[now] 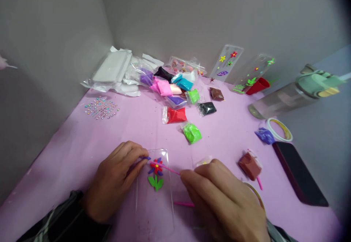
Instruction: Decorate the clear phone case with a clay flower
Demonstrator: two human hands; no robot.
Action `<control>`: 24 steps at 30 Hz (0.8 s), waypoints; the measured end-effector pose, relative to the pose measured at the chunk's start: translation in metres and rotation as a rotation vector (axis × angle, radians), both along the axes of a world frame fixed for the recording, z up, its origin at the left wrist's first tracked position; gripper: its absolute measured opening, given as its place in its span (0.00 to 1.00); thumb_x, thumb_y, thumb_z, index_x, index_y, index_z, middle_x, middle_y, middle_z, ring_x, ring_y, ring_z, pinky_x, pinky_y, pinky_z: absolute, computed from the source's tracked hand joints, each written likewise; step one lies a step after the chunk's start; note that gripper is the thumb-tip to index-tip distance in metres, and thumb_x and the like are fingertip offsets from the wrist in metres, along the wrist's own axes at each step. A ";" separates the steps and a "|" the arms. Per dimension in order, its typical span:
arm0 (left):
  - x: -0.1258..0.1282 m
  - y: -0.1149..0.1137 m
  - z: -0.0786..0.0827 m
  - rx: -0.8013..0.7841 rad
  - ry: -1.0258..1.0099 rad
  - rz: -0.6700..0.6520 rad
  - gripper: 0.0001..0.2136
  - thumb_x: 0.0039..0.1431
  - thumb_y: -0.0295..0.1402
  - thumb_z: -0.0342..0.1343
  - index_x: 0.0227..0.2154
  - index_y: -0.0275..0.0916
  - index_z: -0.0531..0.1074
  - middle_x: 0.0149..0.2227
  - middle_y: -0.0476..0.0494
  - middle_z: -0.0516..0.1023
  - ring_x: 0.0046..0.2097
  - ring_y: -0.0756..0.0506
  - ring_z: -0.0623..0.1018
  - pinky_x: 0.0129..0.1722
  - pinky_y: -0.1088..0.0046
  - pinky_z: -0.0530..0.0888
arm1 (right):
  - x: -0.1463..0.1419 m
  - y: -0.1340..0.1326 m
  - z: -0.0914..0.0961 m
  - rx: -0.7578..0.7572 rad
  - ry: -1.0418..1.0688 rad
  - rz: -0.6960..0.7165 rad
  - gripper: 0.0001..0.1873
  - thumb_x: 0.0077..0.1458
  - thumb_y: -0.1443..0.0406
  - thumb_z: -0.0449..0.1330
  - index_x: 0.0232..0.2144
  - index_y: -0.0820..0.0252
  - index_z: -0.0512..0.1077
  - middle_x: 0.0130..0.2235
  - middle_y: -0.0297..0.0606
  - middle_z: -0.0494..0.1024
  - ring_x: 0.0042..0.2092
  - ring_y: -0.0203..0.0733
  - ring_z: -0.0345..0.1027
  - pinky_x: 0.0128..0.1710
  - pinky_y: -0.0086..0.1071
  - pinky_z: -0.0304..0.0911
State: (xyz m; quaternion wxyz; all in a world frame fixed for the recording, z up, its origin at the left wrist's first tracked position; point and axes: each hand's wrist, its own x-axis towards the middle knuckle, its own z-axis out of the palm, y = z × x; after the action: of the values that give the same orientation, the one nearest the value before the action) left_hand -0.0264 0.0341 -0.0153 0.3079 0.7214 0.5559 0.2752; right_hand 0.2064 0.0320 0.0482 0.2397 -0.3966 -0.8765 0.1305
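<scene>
My left hand (pixel 117 178) pinches a small piece of purple clay (pixel 146 158) between thumb and forefinger. Closed round a thin pink modelling tool (pixel 168 168), my right hand (pixel 222 198) points the tip toward that clay; whether they touch is too small to tell. Below both lies a clear plastic case (pixel 155 212). It bears a clay flower (pixel 156 166) with red and purple petals and a yellow centre, above green clay leaves (pixel 156 183) on a short stem. A second pink tool (pixel 184 204) lies partly hidden under my right hand.
Several clay packets, including red (pixel 175 115) and green (pixel 192 133), lie ahead. Rhinestones (pixel 101 108) and white packages (pixel 115 68) are at the left. On the right are a bottle (pixel 287 97), tape roll (pixel 279 129), black phone-like object (pixel 300 174) and brown clay (pixel 249 166). Decorated cases (pixel 226 62) lean against the wall.
</scene>
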 end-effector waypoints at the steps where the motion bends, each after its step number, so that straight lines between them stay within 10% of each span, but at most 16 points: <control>1: 0.000 0.000 0.001 0.004 -0.012 0.018 0.07 0.67 0.34 0.47 0.39 0.44 0.70 0.40 0.47 0.75 0.45 0.43 0.74 0.45 0.63 0.71 | 0.003 0.000 0.003 -0.023 0.018 -0.030 0.10 0.66 0.70 0.51 0.44 0.59 0.70 0.31 0.38 0.72 0.31 0.39 0.64 0.27 0.33 0.60; 16: 0.000 -0.005 0.007 -0.232 -0.319 0.282 0.07 0.57 0.41 0.59 0.37 0.47 0.72 0.36 0.52 0.77 0.41 0.45 0.77 0.41 0.73 0.74 | 0.020 0.006 0.011 -0.508 0.294 -0.256 0.09 0.65 0.66 0.54 0.31 0.58 0.71 0.27 0.31 0.70 0.27 0.32 0.61 0.25 0.25 0.56; 24: 0.001 -0.004 0.013 -0.228 -0.292 0.207 0.07 0.61 0.42 0.55 0.36 0.48 0.76 0.37 0.52 0.79 0.41 0.47 0.78 0.41 0.77 0.73 | 0.019 0.002 0.015 -1.018 0.219 0.092 0.08 0.60 0.70 0.58 0.27 0.62 0.72 0.28 0.30 0.70 0.29 0.30 0.61 0.29 0.22 0.56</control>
State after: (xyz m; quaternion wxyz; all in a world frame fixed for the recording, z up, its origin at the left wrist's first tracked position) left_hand -0.0258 0.0299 -0.0020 0.4350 0.5734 0.6039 0.3425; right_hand 0.2257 0.0338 0.0627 0.1007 -0.4081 -0.6884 0.5911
